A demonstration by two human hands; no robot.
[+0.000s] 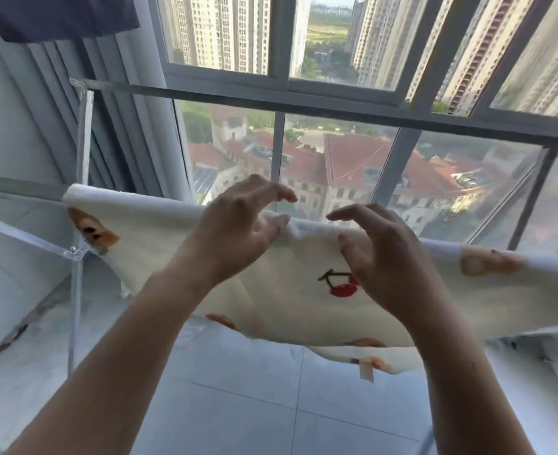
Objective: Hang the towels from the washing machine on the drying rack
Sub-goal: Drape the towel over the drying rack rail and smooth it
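A cream towel (159, 247) printed with cherries and orange fruit hangs folded over a bar of the clear drying rack (81, 152). It spans most of the frame's width at mid height. My left hand (238, 231) is at the towel's top fold, its thumb and lower fingers touching the cloth and its upper fingers spread above. My right hand (376, 257) is just to the right of it, fingers curled and apart, resting against the towel's front near the red cherry print. The bar under the towel is hidden.
A higher rack bar (271, 96) runs across in front of the large window (336, 159). Grey curtains (120, 110) hang at the left and a dark cloth (57, 14) at the top left. Pale floor tiles (238, 389) lie below.
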